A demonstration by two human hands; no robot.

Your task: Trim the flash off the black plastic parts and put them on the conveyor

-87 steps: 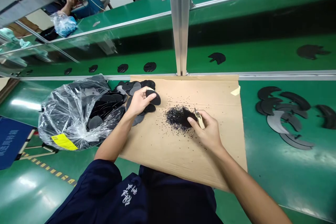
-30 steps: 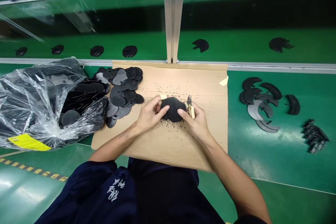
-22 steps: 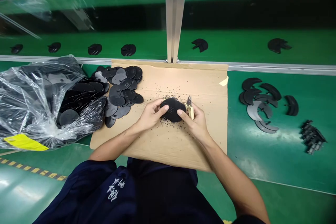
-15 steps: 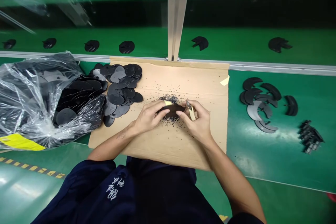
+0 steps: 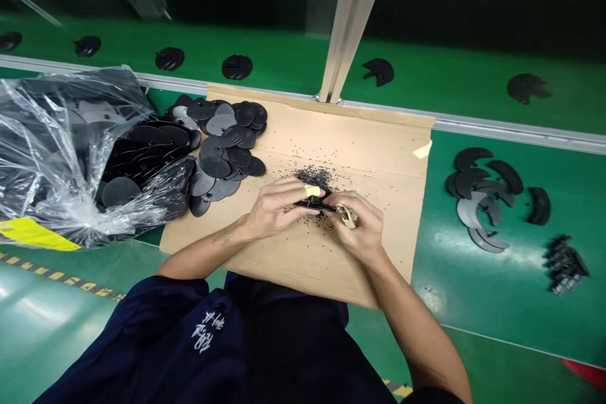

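My left hand (image 5: 275,208) is closed on a dark, thin disc (image 5: 312,204), now seen almost edge-on. Yellow tape (image 5: 312,191) wraps one of its fingers. My right hand (image 5: 363,224) is closed around a small tool with a cream handle and metal tip (image 5: 348,216); its kind is not clear. The thumb and fingers of that hand also meet the disc's right edge. Under both hands, tiny black bits (image 5: 315,177) lie heaped and scattered on a cardboard sheet (image 5: 293,265).
Flat black discs (image 5: 231,136) pile up at the cardboard's left, beside a clear plastic bag (image 5: 61,170) full of discs. To the right lie curved black pieces (image 5: 473,208) and a cluster of small black parts (image 5: 565,264). A metal post (image 5: 353,25) rises behind the cardboard.
The disc has tipped from showing its flat face to nearly edge-on. My right hand's fingers have curled in closer around the tool. The whole view has shifted and tilted slightly.
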